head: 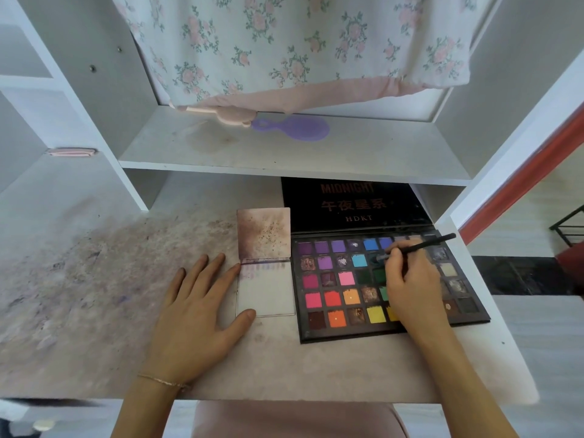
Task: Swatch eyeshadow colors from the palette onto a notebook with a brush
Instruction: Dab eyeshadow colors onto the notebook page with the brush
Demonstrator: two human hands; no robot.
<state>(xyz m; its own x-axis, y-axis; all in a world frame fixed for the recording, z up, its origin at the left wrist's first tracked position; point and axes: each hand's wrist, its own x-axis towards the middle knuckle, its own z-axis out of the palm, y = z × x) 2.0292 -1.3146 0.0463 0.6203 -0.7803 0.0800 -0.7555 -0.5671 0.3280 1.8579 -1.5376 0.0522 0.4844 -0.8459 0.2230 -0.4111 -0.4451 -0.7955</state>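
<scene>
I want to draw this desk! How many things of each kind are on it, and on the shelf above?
Eyeshadow palette: 1
Notebook: 1
Brush: 1
Purple hand mirror on the shelf: 1
Total: 4

Right hand covers several palette pans beneath its fingers; their colours unreadable. Brush tip blurred just ahead of the fingers; contact with pan unclear. Both forearms cut by bottom edge.
</scene>
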